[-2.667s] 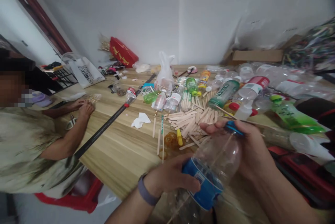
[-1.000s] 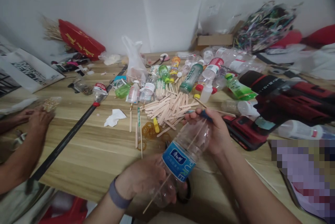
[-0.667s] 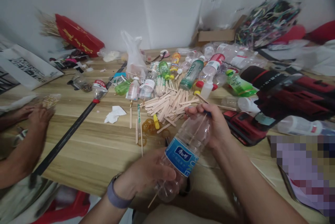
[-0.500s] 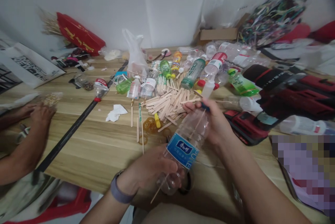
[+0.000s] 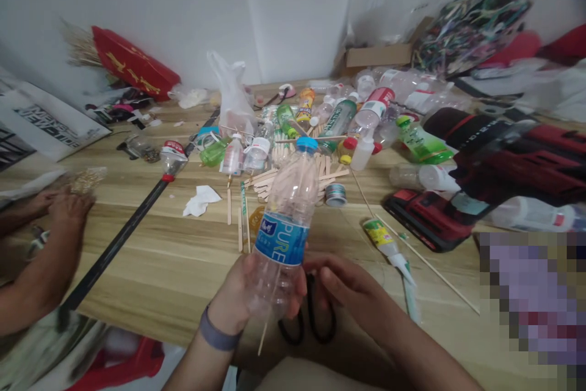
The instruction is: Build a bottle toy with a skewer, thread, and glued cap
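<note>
"What is being held, and how might it handle?"

"The left hand (image 5: 235,294) wraps the lower part of a clear plastic bottle (image 5: 284,238), its top leaning right, above the table (image 5: 174,269); a thin stick (image 5: 262,339) juts below its base; the right hand (image 5: 350,286) is just beside it, fingers loosely curled, with nothing visible in them; whether it touches the bottle, I cannot tell."

"And the feel?"

"Probably light and springy; the thin wall may dent under a squeeze, and smooth plastic may slip; the label band or the firmer neck under the cap look the best holds; the stick could snap."

"How many of each, from the left?"

"Two co-worker's hands (image 5: 73,199); one black bar (image 5: 123,238); one crumpled white tissue (image 5: 201,200); flat wooden sticks (image 5: 259,182), too overlapped to count; one held bottle with one blue cap (image 5: 306,145); two black loops (image 5: 332,325) below; one tape roll (image 5: 337,194); one yellow-labelled bottle (image 5: 378,233); one power drill (image 5: 485,156); other bottles behind, too jumbled to count."
</note>
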`<state>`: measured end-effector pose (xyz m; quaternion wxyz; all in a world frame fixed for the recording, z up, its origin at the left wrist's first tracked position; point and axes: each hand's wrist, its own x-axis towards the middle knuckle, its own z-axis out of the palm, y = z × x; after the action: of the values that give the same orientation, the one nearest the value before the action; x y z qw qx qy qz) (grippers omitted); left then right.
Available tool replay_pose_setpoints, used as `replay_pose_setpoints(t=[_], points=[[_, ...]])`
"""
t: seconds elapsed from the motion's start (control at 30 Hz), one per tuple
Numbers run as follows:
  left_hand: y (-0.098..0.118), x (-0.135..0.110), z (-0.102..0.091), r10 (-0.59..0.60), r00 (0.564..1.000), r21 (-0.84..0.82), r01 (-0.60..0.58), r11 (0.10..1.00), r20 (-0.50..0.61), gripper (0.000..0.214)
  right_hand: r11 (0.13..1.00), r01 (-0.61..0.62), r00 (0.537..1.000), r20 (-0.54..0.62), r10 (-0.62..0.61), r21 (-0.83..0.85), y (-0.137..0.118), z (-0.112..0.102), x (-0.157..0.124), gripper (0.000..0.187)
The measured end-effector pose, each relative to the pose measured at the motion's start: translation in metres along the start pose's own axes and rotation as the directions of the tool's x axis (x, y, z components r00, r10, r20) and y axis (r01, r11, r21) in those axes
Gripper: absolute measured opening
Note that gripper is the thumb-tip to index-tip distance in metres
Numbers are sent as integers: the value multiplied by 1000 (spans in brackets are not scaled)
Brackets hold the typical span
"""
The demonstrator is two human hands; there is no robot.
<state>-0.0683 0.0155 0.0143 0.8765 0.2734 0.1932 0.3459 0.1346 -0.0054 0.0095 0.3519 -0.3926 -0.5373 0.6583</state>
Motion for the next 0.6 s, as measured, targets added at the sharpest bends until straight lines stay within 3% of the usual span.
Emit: replay_pose_setpoints(t=[0.07,0.17,0.47,0.6], points=[[-1,-4,-5,6,1000,-38,-5,999,26,75,999,-45,988,-147,41,-26,-5,-5,-10,65],[-3,-10,-10,1,997,-86,6,996,75,72,998,-69,966,-252,64,-13,-10,-16,-22,66],[-8,-14,-6,-92,989,-77,101,992,120,62,991,-117,947,-307,93,-61,1,-29,-35,63],[-10,-15,-7,-70,990,-74,80,994,126,61,986,-120,947,-312,78,-116,3,-30,-35,59]])
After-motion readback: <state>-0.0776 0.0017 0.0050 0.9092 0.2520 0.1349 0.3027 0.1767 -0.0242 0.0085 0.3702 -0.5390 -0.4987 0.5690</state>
